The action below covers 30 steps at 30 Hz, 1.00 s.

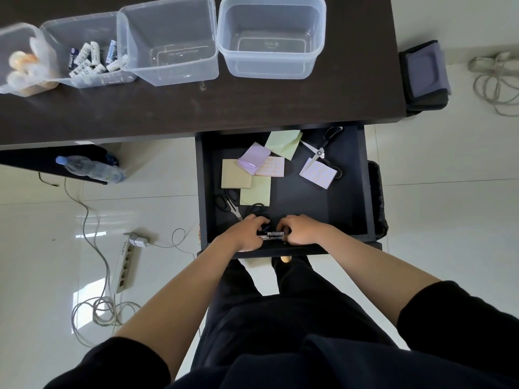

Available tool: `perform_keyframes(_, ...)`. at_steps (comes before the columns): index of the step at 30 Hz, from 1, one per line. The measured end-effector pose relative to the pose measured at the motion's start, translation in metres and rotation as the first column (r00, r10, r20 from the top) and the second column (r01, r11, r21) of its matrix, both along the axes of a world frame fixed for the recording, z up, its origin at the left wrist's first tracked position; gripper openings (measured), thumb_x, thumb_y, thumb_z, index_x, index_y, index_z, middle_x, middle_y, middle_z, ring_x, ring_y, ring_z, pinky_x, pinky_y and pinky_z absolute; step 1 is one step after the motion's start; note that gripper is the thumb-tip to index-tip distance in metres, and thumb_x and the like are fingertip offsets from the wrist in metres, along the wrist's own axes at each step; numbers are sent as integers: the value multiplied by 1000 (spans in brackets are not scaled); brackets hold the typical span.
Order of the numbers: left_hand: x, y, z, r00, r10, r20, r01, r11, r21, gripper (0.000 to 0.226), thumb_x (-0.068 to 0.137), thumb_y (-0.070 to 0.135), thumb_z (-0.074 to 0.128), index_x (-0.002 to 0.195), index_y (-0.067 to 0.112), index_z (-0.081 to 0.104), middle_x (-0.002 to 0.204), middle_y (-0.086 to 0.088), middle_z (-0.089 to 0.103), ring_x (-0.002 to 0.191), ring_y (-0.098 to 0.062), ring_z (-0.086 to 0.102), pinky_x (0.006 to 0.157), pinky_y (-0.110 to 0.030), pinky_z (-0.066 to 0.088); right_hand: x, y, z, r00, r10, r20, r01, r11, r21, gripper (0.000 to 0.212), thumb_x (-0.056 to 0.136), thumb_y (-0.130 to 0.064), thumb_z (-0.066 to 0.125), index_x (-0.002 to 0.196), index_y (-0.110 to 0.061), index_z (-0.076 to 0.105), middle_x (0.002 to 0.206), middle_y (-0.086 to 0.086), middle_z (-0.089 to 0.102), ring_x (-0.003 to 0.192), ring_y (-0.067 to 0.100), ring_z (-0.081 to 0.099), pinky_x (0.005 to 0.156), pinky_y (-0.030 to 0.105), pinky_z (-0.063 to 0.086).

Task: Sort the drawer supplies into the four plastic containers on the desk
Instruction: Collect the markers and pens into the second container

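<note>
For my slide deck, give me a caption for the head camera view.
Both hands, left and right, grip a small metal item at the drawer's front; two containers remain empty.

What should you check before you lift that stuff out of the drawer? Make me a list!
1. Left hand holding the small metal items: ok, fingers curled on them.
2. Right hand holding too: ok.
3. What the items are: cannot tell.
4. Two right containers free: ok.
5. Batteries already sorted: ok.
6. Drawer done: not ok, sticky notes and scissors remain.
</note>
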<state>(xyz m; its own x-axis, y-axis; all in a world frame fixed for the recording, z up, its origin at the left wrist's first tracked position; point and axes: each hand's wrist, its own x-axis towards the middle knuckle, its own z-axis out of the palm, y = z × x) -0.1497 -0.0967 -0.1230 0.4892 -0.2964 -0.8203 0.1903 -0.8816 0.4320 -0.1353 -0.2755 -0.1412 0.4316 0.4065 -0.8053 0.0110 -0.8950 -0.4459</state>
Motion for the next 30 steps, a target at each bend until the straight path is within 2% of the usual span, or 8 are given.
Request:
perform_keyframes(3,-2,-1,0,999,-39,25,38,999,36,52,87,18,49,139,19,41,137,-4,38,128,-23,43,108,-36,36,0,2,-1,1000,1,-16,-2,1000,-9,32,86,-24,52,118,-25,57,117,2,54,112,26,48,92,34,43)
perform_keyframes(7,-5,-1,2,993,-88,76,78,989,124,52,90,29,47,140,16,39,144,-4,28,133,-29,33,117,-47,17,0,3,-2,999,3,-43,-4,1000,-18,27,88,-24,52,113,-25,59,120,5,50,115,27,44,96,35,41)
perform_keyframes(11,-7,1,1,987,-73,145,53,989,138,58,88,30,50,141,12,34,146,-4,19,134,-29,32,119,-52,4,-1,1,-1,999,-33,-25,33,999,11,24,88,-24,54,110,-24,61,109,0,53,103,20,50,82,29,40)
perform_keyframes(13,-7,3,1,982,-17,187,-2,995,100,57,86,27,53,139,13,38,141,-4,19,130,-30,36,119,-46,12,-2,2,1,998,-58,-21,58,998,31,23,86,-20,56,108,-21,63,100,-3,54,92,17,52,76,28,42)
perform_keyframes(15,-8,3,2,977,52,205,-63,997,47,51,84,22,54,133,12,43,134,-5,24,119,-29,45,111,-37,32,-2,3,1,997,-80,-10,81,995,52,26,84,-15,57,109,-19,63,98,-1,58,89,17,55,75,30,46)
perform_keyframes(17,-7,4,3,978,74,194,-82,996,34,46,84,20,54,129,12,47,131,-7,28,110,-29,52,103,-35,41,-3,3,2,996,-88,-6,89,994,68,33,82,-12,56,114,-18,61,97,-1,59,89,18,55,74,31,46)
perform_keyframes(22,-3,2,0,994,-43,102,37,997,68,48,88,19,51,135,11,48,137,-8,40,122,-28,48,105,-34,38,-1,4,4,998,-57,-31,59,996,65,38,85,-12,52,121,-21,59,99,-3,52,96,20,55,85,33,46)
perform_keyframes(30,5,-1,-8,997,-54,59,50,997,61,38,91,31,56,123,11,55,124,-9,52,113,-23,54,98,-33,43,5,11,0,996,-50,-72,54,997,53,31,87,-11,46,114,-15,61,113,5,60,99,23,56,85,36,47)
